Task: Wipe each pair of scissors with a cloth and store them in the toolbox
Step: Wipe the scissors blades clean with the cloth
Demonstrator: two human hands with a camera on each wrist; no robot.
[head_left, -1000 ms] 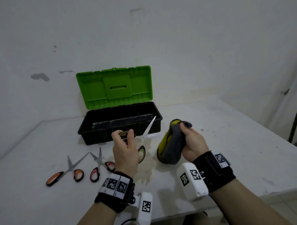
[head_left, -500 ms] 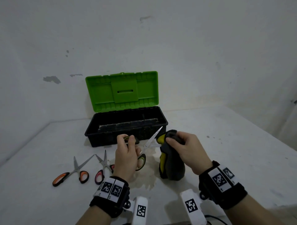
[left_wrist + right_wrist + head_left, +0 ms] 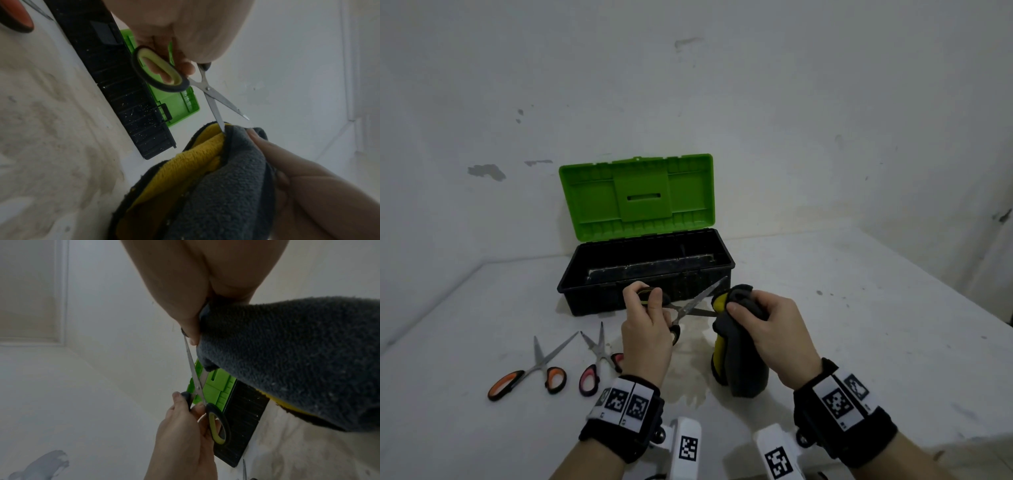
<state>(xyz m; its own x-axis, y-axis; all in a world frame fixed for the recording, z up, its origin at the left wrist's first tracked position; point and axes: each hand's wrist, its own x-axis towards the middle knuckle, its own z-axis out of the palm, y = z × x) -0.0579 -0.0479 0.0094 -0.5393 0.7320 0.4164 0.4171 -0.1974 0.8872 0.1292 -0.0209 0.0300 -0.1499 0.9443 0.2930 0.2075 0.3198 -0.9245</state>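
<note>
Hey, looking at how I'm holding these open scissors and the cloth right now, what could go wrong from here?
1. The green-handled scissors are spread open; one blade runs into the cloth right by your right hand fingertips, so a slip might nick them.
2. The free blade tip points up and away, exposed, and could jab as you wipe.
3. Your left hand grips only the handles, so the blades may snap together on the cloth.
</note>
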